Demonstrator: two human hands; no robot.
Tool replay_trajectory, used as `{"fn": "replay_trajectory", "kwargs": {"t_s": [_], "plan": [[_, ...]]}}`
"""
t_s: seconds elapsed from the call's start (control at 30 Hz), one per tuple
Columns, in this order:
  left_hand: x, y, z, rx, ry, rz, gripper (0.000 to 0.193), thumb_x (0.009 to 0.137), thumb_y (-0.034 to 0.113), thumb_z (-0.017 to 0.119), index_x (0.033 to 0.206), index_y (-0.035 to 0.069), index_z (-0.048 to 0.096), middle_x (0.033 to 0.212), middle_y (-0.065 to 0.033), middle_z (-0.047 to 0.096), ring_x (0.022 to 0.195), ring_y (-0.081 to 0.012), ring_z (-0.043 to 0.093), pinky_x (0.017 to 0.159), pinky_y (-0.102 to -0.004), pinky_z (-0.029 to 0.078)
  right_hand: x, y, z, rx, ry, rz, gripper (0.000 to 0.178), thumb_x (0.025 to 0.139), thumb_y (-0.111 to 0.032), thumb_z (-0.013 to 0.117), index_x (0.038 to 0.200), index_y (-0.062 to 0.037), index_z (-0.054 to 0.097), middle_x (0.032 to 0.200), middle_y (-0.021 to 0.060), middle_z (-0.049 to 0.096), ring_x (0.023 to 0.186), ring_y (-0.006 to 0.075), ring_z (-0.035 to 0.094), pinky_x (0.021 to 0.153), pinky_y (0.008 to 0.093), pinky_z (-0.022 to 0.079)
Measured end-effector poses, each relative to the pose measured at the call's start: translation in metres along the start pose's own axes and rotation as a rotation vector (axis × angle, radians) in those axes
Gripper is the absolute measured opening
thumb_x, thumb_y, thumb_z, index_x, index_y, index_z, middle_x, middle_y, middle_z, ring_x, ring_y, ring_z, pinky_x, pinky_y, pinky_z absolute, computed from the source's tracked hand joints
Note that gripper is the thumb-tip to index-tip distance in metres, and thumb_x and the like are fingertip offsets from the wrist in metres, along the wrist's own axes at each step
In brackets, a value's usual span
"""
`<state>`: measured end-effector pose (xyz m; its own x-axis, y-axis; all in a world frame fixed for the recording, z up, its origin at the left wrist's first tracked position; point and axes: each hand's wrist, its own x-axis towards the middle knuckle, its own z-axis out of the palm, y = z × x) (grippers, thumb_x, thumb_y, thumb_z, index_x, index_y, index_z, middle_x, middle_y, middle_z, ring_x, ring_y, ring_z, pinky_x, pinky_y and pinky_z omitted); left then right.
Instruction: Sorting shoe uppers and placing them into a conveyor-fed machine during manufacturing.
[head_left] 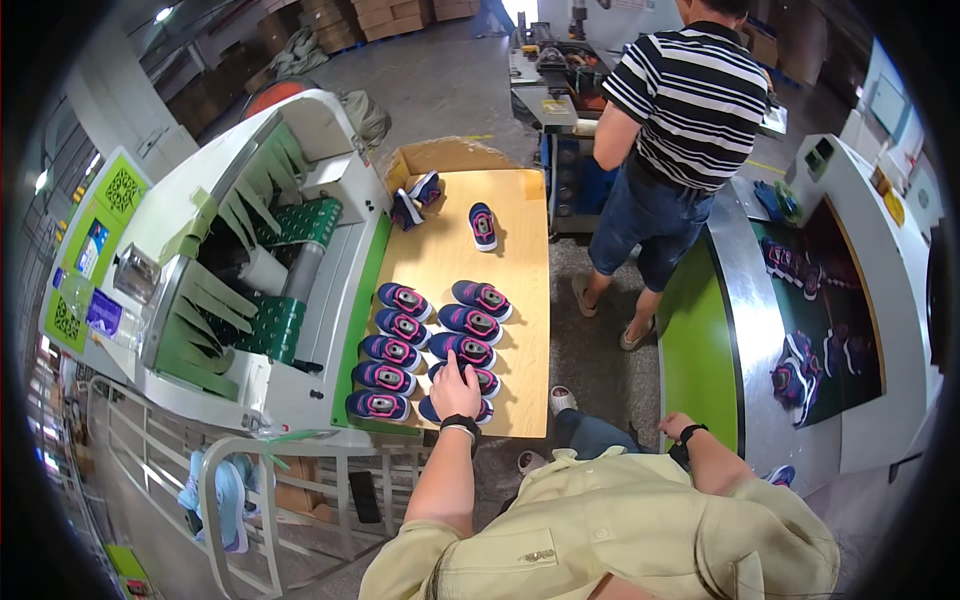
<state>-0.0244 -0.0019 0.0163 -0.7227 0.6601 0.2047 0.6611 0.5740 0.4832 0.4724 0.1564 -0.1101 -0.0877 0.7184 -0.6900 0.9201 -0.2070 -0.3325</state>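
Navy shoes with pink trim stand in two columns on a wooden tabletop (520, 330). My left hand (456, 392) is over the right column, near its close end. Its fingers stretch forward, with the index fingertip at a navy shoe (462, 350); the hand partly covers the shoes beneath it. No grip on a shoe shows. To the left is the other column, including a shoe (390, 352). My right hand (676, 426) hangs low beside the metal-edged machine on the right, its fingers loosely apart and nothing visible in them.
A single shoe (483, 227) and a tilted pair (415, 200) sit farther up the table. On the left stands a white machine (330, 215) with strip curtains and a green belt. More shoes (795, 375) lie inside the right machine (850, 440). A co-worker (690, 110) stands ahead.
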Motion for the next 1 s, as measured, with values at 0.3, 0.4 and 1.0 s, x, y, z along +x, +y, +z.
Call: {"fn": "replay_trajectory", "kwargs": {"t_s": [0.3,0.4,1.0], "plan": [[-0.002,0.005,-0.004,0.036,-0.018,0.004,0.05,0.095,0.033,0.054,0.135,0.004,0.055,0.114,-0.0164,0.067,0.113,-0.0345,0.058,0.093,-0.0471,0.046,0.046,-0.066,-0.021,-0.295,-0.126,-0.092,0.022,0.085,-0.026,0.066,0.085,-0.0049,0.071,0.093,0.0164,0.071,0.091,0.0328,0.068,0.081,0.0427,0.054],[0.0,0.01,-0.006,0.041,0.002,-0.004,0.051,0.093,0.033,0.056,0.135,0.003,0.054,0.113,-0.016,0.067,0.115,-0.0339,0.058,0.093,-0.048,0.045,0.079,-0.102,-0.027,-0.352,-0.07,-0.306,0.025,0.086,-0.029,0.066,0.091,-0.0044,0.068,0.089,0.0151,0.07,0.083,0.0306,0.067,0.073,0.042,0.054],[0.005,0.024,-0.016,0.08,-0.027,-0.145,0.049,0.087,0.029,0.064,0.13,0.005,0.059,0.115,-0.0189,0.065,0.109,-0.036,0.06,0.093,-0.0467,0.044,0.167,-0.609,-0.004,0.203,0.163,-0.763,0.097,0.074,-0.037,0.079,0.151,-0.0101,0.027,0.13,0.0263,0.057,0.118,0.039,0.058,0.099,0.0444,0.047]]}}
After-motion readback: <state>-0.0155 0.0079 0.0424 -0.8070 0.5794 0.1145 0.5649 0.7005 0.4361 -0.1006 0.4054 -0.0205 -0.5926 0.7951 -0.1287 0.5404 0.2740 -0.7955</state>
